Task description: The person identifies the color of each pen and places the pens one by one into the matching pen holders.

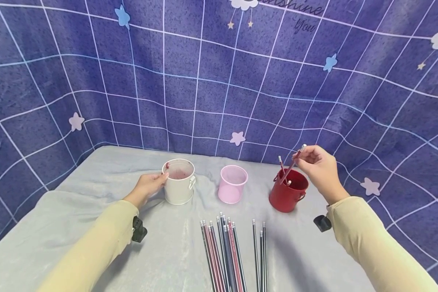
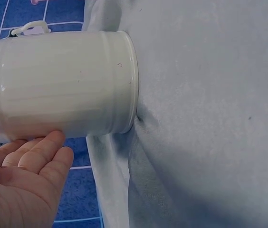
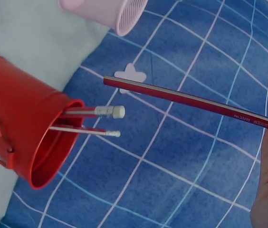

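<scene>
My left hand point(image 1: 148, 187) holds the white bucket point(image 2: 62, 80) at its left side, thumb at the rim and fingers point(image 2: 41, 152) against the outer wall. The bucket stands upright on the cloth. On the right, my right hand point(image 1: 318, 167) pinches a red pencil point(image 3: 186, 100) near its eraser end. That pencil slants down to the left over the red bucket point(image 1: 284, 199); the right wrist view shows its lower tip outside the bucket's mouth. Two pencils point(image 3: 108, 112) with white erasers lean inside the red bucket. A pink cup point(image 1: 230, 190) stands between the buckets.
Several dark and red pencils point(image 1: 224, 255) lie in a bunch at the front middle, with a few dark pencils point(image 1: 261, 255) to their right. Grey cloth point(image 1: 160, 243) covers the table. A blue gridded curtain point(image 1: 211, 101) hangs close behind the containers.
</scene>
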